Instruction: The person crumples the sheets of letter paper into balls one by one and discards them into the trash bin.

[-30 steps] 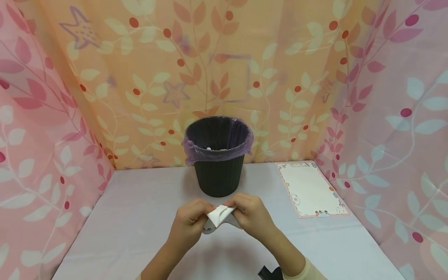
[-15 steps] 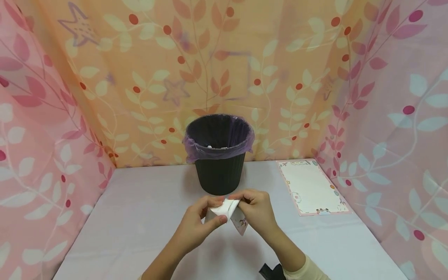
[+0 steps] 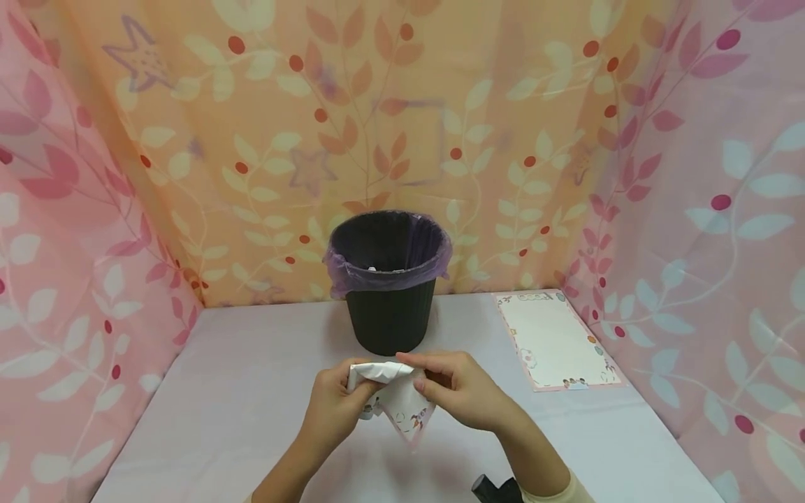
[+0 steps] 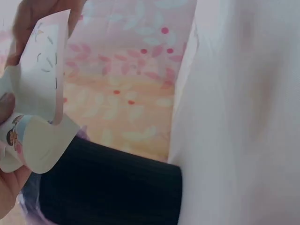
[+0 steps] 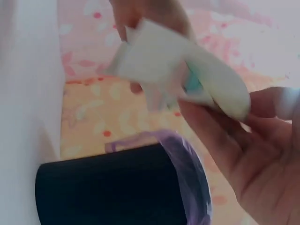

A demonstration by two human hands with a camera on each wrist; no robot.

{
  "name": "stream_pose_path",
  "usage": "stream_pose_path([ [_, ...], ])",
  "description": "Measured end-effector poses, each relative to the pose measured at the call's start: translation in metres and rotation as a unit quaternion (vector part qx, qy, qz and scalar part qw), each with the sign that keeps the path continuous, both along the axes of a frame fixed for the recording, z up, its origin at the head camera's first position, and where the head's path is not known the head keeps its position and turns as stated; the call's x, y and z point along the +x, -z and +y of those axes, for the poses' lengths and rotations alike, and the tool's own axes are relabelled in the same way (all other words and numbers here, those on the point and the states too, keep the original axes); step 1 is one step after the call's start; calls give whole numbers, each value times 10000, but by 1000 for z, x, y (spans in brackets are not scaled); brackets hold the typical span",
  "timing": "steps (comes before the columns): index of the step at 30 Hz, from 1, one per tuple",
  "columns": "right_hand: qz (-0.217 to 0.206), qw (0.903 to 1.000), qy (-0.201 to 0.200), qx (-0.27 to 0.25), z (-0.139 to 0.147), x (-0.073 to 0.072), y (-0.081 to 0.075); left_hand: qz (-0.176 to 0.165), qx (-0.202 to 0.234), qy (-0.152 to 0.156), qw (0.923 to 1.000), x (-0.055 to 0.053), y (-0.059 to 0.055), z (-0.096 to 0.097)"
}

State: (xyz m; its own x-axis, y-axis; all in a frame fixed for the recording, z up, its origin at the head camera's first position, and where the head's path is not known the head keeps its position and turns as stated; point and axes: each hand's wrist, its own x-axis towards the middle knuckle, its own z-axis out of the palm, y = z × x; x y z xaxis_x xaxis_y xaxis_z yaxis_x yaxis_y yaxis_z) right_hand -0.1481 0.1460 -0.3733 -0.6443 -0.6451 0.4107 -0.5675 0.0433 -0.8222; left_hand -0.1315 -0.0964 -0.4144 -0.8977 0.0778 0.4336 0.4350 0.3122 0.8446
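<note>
Both hands hold a folded sheet of decorated paper (image 3: 405, 405) in front of the bin, above the table. It is white with a pink border and small printed figures, and one pointed corner hangs down. My left hand (image 3: 333, 409) grips the left side, thumb on the near face. My right hand (image 3: 468, 391) pinches the right side between thumb and fingers. In the left wrist view the paper (image 4: 42, 84) curls into loose layers. In the right wrist view the blurred paper (image 5: 154, 56) bends over beside the right fingers, and its inner folds are hidden.
A black bin (image 3: 390, 314) with a purple liner (image 3: 383, 279) stands behind the hands, with small white bits inside. A flat bordered sheet (image 3: 560, 339) lies at the right back. A black object (image 3: 497, 489) shows by the right wrist. Patterned curtains (image 3: 377, 105) enclose the table (image 3: 251, 363).
The white folded part has turned and spread, and more of the printed corner now hangs down. The left thumb has shifted on the paper, and the right hand has moved slightly rightward.
</note>
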Motion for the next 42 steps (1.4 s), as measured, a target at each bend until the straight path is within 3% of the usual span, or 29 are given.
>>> stream_pose_path([
  [4, -163, 9917, -1274, -98, 10, -8, 0, -167, -50, 246, 9995, 1, -5, -7],
  [7, -470, 9850, -1621, -351, 10, -13, 2, -445, 35, 467, 9979, 1, -8, -9],
  [9, -565, 9879, -1347, -519, 6, -13, 5, -615, 24, 561, 9965, 0, -8, -8],
  [12, -313, 9977, -427, -430, -1, -11, 9, -691, -132, 619, 9956, 0, -4, -2],
  [15, 60, 9991, 418, -98, -10, -8, 15, -442, -509, 573, 9961, 0, 3, 3],
  [19, 497, 9915, 1192, 120, -18, -5, 19, 5, -1008, 737, 9922, 1, 7, 6],
  [22, 676, 9831, 1696, 134, -19, -7, 19, 20, -1140, 1187, 9864, 0, 5, 3],
  [26, 556, 9737, 2207, 139, -14, -11, 15, -186, -884, 2122, 9731, -2, -2, -7],
  [30, 25, 9761, 2172, -97, -7, -15, 14, -472, -262, 3201, 9458, -5, -9, -18],
  [32, -232, 9791, 2004, -240, -5, -17, 14, -488, -108, 3525, 9345, -6, -11, -22],
  [33, -361, 9808, 1890, -320, -5, -18, 15, -432, -119, 3567, 9331, -7, -11, -23],
  [35, -559, 9833, 1673, -445, -6, -20, 17, -257, -222, 3410, 9395, -8, -11, -24],
  [38, -731, 9851, 1439, -589, -10, -21, 21, -15, -184, 2906, 9567, -8, -10, -19],
  [42, -740, 9813, 1585, -802, -21, -17, 27, 230, 45, 2065, 9782, -7, -5, -10],
])
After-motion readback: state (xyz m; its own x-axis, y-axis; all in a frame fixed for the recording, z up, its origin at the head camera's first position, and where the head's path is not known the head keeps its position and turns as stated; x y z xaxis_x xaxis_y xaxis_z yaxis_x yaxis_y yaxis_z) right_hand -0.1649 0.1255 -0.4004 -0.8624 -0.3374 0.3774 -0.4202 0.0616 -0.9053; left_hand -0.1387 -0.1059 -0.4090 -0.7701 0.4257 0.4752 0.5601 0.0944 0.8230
